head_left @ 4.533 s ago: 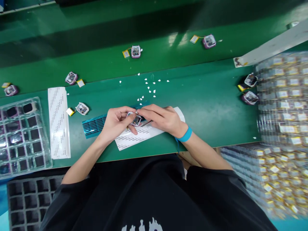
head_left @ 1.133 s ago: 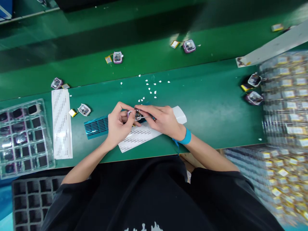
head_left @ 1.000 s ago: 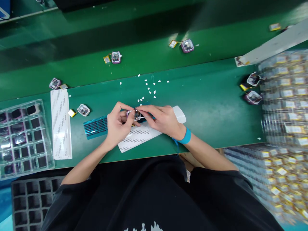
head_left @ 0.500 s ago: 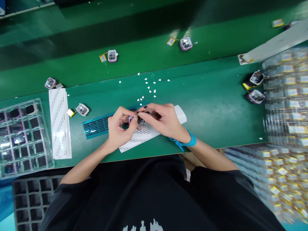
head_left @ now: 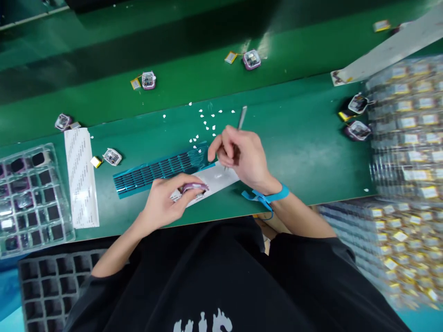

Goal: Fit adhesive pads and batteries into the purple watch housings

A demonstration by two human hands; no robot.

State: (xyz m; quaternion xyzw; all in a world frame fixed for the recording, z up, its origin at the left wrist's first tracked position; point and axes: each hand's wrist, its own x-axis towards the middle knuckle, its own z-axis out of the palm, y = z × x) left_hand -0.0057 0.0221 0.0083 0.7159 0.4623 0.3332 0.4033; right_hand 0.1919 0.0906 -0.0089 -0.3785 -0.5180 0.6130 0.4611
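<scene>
My left hand [head_left: 169,199] is closed round a small purple device housing [head_left: 194,186], now turned on edge. Its inside is mostly hidden from me. To the right and a little higher, my right hand [head_left: 244,154] grips metal tweezers [head_left: 243,116], whose flat end sticks up past the knuckles. A blue wristband is tied at that wrist. Under both hands lies a white backing sheet [head_left: 216,179] with printed lettering. Behind it is a blue film strip [head_left: 152,173] with rows of dark pieces. Several small white stickers [head_left: 205,122] are scattered beyond my right hand.
At left stand a clear compartment tray [head_left: 57,237] and another printed sheet [head_left: 81,184]. An open housing [head_left: 112,157] with its battery lies beside that sheet. More wired housings [head_left: 148,80] sit along the far green strip. Stacked clear trays [head_left: 408,138] rise at right.
My hands have parted: the right one lifted up and right with the tweezers, away from the housing. My left hand tipped the housing on edge. The whole view shifted slightly.
</scene>
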